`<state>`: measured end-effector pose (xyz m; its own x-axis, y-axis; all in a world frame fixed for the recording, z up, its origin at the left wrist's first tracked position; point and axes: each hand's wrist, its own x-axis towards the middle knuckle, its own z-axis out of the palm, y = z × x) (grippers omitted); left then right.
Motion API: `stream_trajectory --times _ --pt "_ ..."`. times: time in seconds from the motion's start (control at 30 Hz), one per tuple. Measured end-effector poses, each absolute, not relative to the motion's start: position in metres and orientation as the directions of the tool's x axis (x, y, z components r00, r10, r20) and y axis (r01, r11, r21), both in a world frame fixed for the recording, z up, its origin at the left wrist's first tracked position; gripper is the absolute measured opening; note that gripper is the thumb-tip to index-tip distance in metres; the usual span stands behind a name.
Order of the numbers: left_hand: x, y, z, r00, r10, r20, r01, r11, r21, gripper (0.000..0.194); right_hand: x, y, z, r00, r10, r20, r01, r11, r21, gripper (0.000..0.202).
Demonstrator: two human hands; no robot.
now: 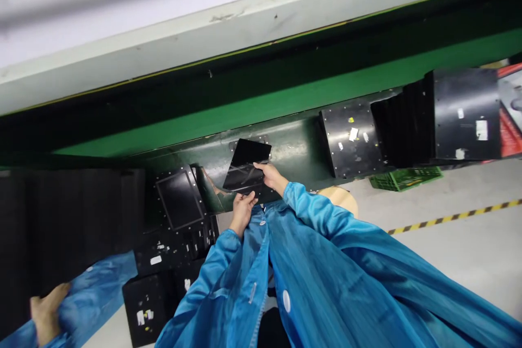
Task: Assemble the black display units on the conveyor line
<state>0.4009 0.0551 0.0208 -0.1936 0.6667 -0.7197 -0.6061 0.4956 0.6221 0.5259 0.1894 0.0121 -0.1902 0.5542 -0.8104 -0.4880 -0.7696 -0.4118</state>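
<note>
In the head view, a flat black panel (pixel 246 167) is over the near part of the green table (pixel 291 136), between the left and right ends of its visible stretch. Its long axis slants from the near left to the far right. It lies ahead of the left hand (pixel 242 212) and to the left of the right hand (pixel 273 176). Both hands are close: the right hand grasps the panel's right side, thumb over the glossy face, while the left hand has its thumb and fingers drawn together at the near edge. Whether those fingers grip it or only touch it, I cannot tell. Whether the panel rests on the table or is raised slightly is also unclear.

To the right along the table stand 2 black boxes, 1 nearer (pixel 354 138) and 1 farther (pixel 467 114), with dark ridged shapes between them; no contents can be made out. To the left, a black box with a framed face (pixel 180 199) sits by the near edge. Below the table's near edge, at the right, is a green crate (pixel 389 182), its contents unclear. A co-worker's hand (pixel 49 310) is at the lower left, beside dark stacked shapes.
</note>
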Motion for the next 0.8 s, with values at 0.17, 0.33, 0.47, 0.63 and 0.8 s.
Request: stream_trajectory --times 0.17,0.33,0.47,0.63,0.8 --pt "0.404 0.065 0.032 -0.293 0.697 -0.655 -0.486 0.481 0.729 0.041 0.531 0.194 0.016 -0.207 0.548 -0.81 -0.513 -0.766 -0.387 0.01" --pt "0.371 0.09 0.079 -0.516 0.78 -0.353 -0.251 0.256 0.933 0.027 0.523 0.146 0.056 -0.445 0.535 -0.718 -0.454 -0.826 -0.334 0.025" --pt "0.329 0.126 0.122 -0.482 0.865 -0.137 0.022 0.168 0.985 0.028 0.544 0.107 0.103 -0.656 0.458 -0.6 -0.046 -0.818 -0.574 0.051" --pt "0.315 0.179 0.128 -0.292 0.943 -0.157 0.006 0.166 0.986 0.035 0.587 0.143 0.117 -0.117 0.945 -0.305 0.053 -0.3 -0.952 0.056" --pt "0.338 0.189 0.076 -0.069 0.767 -0.638 -0.322 0.588 0.742 0.052 0.571 0.167 0.056 -0.221 0.813 -0.539 -0.228 -0.581 -0.782 0.05"
